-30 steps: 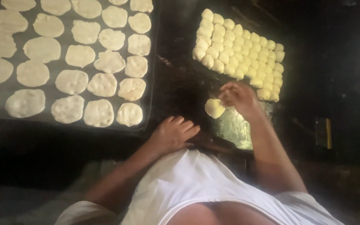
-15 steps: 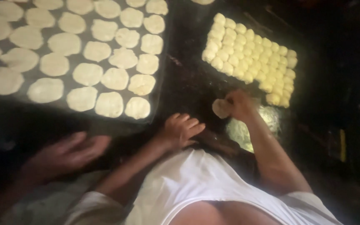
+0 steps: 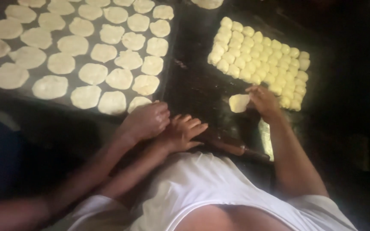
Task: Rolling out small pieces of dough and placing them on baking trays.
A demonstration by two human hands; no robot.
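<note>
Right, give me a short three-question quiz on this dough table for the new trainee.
1. True or false: the right hand holds a rolling pin.
2. The flat dough rounds lie: A) on the tray at the left, B) stacked in a bowl, C) on the floor.
3. What does the other person's hand touch?
Key: 1 false, it holds a piece of dough; 2 A; 3 a flat round at the tray's near edge.

The dark worktop [image 3: 193,85] carried a tray [image 3: 168,72] of flattened dough rounds [image 3: 93,73] at about 10 o'clock. Packed dough balls [image 3: 260,55] sat at 1 o'clock, with a rolling pin [image 3: 232,147] near centre.
</note>
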